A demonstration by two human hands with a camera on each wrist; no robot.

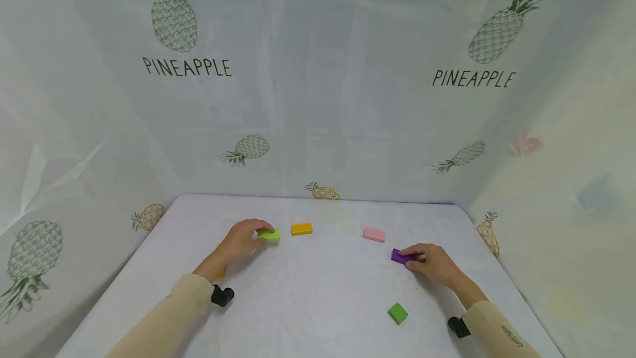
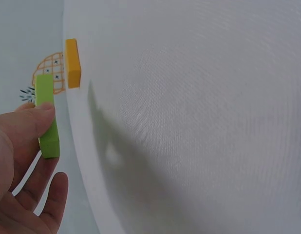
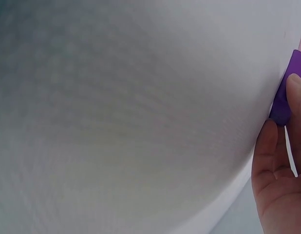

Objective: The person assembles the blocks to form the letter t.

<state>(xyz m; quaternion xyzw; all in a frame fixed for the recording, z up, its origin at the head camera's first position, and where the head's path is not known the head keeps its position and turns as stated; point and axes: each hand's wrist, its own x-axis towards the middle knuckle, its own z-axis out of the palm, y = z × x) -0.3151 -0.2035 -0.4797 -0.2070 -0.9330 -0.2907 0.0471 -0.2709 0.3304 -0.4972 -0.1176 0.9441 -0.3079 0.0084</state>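
Note:
At the back left, my left hand (image 1: 242, 241) pinches a lime-green block (image 1: 270, 235) between thumb and fingers. The left wrist view shows that lime-green block (image 2: 47, 122) apart from its shadow, held off the table. A yellow-orange block (image 1: 301, 229) lies just right of it. On the right side, my right hand (image 1: 434, 264) grips a purple block (image 1: 400, 257) by its right end; the right wrist view has the thumb on the purple block (image 3: 290, 90). Whether it touches the table is hard to tell. A pink block (image 1: 374, 235) lies beyond it.
A green block (image 1: 398, 313) lies nearer the front, right of centre. Another orange block (image 1: 221, 271) is partly hidden under my left wrist. The white table (image 1: 308, 291) is bordered by hanging pineapple-print cloth (image 1: 318, 98) at the back and sides.

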